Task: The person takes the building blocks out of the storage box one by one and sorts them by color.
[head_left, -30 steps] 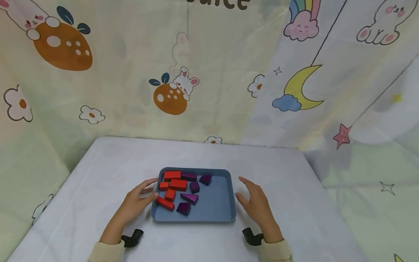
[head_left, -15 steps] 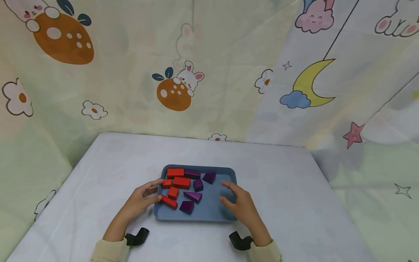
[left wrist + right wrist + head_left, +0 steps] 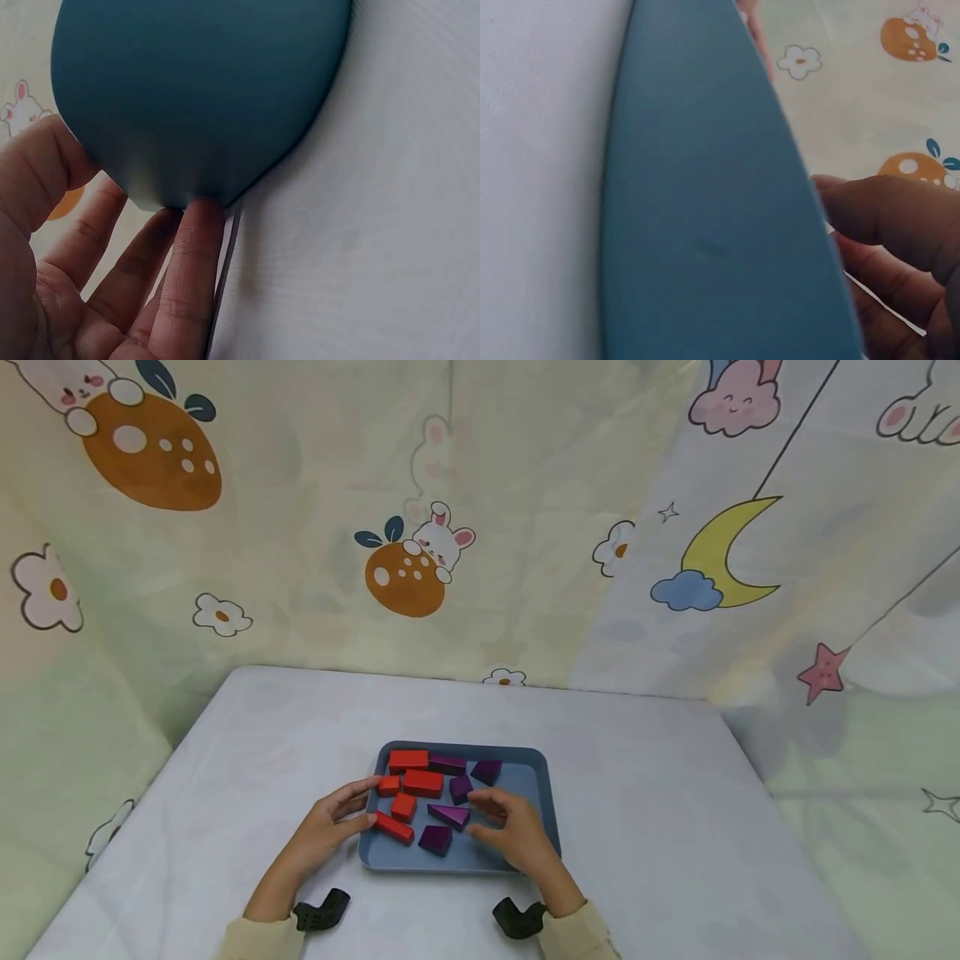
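Observation:
A blue-grey tray (image 3: 517,847) carries red blocks on its left and purple blocks beside them. My left hand (image 3: 326,827) touches the tray's left edge, thumb and fingers spread apart along the rim. In the left wrist view, a straight fingertip (image 3: 201,214) rests against the tray's outer wall, and the thumb's tip is hidden behind the rim. Over the tray's right half is my right hand (image 3: 517,835), fingers loosely bent and holding nothing. Its fingertips are close to the purple cube (image 3: 461,790) and the purple triangular block (image 3: 447,815). The right wrist view shows mostly the tray's side.
The tray stands on a table (image 3: 637,777) covered in white. Behind it hangs a printed cloth backdrop (image 3: 300,527). Black curved pieces (image 3: 324,910) sit at both wrists. A red block (image 3: 408,760) and a purple block (image 3: 447,766) lie along the tray's far wall.
My right hand has moved left, from beside the tray's right edge to over the tray near the purple blocks. My left hand stays at the left rim. The view has shifted slightly.

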The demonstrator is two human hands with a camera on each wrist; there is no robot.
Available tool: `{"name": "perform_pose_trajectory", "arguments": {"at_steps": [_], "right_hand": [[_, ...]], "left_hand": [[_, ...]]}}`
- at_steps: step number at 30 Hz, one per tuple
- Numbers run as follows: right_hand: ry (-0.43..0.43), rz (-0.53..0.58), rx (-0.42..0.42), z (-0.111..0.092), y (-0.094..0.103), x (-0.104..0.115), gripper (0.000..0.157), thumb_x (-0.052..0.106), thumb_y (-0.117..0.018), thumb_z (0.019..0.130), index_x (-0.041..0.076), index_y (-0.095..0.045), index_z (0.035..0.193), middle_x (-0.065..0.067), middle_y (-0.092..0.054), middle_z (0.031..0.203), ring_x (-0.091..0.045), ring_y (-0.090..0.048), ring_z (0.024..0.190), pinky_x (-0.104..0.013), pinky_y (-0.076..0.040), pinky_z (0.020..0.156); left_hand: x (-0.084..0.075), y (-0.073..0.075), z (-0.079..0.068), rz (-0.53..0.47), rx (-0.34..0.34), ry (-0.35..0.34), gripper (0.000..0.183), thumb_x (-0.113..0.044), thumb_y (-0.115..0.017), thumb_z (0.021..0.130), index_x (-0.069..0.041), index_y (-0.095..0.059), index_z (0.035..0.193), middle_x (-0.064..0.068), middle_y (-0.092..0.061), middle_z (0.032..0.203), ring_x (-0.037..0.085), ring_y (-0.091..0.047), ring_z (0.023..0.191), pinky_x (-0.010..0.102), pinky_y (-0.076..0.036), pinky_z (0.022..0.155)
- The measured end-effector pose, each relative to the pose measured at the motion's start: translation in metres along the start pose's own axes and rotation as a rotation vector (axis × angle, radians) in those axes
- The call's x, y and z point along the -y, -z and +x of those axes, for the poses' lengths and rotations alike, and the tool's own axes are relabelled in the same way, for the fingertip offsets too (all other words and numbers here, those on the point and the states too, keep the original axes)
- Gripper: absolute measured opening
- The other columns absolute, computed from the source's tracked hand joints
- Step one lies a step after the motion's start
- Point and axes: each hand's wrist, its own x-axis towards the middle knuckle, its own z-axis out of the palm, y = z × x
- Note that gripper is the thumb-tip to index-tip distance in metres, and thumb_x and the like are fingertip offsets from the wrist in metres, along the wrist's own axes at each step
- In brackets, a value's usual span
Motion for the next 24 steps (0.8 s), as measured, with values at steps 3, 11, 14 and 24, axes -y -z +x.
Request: {"name": "perform_pose_trajectory", "arguments": {"at_steps": [3, 11, 14, 24], "right_hand": [[-0.005, -0.03, -0.008, 0.005, -0.007, -0.001, 0.039, 0.001, -0.085, 0.091, -0.006, -0.073, 0.127, -0.022, -0.074, 0.126, -0.041, -0.072, 0.117, -0.047, -0.06, 0.098], [-0.027, -0.189, -0.039, 0.01, -0.015, -0.001, 0.027, 0.007, -0.091, 0.087, 0.003, -0.081, 0.112, -0.012, -0.079, 0.11, -0.027, -0.075, 0.095, -0.035, -0.063, 0.084], [-0.03, -0.169, -0.043, 0.009, -0.011, -0.003, 0.024, 0.003, -0.09, 0.088, 0.003, -0.081, 0.11, -0.012, -0.078, 0.108, -0.026, -0.076, 0.093, -0.033, -0.063, 0.083], [-0.027, 0.098, -0.016, -0.001, 0.028, -0.006, 0.029, -0.004, -0.081, 0.094, -0.008, -0.075, 0.122, -0.024, -0.07, 0.12, -0.042, -0.075, 0.109, -0.031, -0.063, 0.089]], "left_hand": [[-0.001, 0.0, 0.0, 0.005, -0.003, 0.006, 0.061, -0.01, -0.075, 0.101, -0.003, -0.054, 0.158, 0.025, -0.045, 0.166, 0.049, -0.048, 0.147, 0.061, -0.047, 0.115], [-0.001, -0.003, 0.0, 0.028, -0.004, 0.021, 0.061, -0.012, -0.076, 0.102, -0.005, -0.054, 0.158, 0.024, -0.045, 0.165, 0.049, -0.049, 0.147, 0.062, -0.047, 0.114], [-0.001, -0.004, 0.0, 0.028, 0.001, 0.031, 0.062, -0.012, -0.076, 0.101, -0.005, -0.054, 0.159, 0.025, -0.046, 0.165, 0.048, -0.049, 0.147, 0.062, -0.047, 0.114], [-0.001, -0.002, 0.0, 0.034, 0.0, 0.039, 0.063, -0.012, -0.075, 0.102, -0.005, -0.052, 0.16, 0.023, -0.046, 0.166, 0.046, -0.049, 0.148, 0.062, -0.045, 0.115]]}}
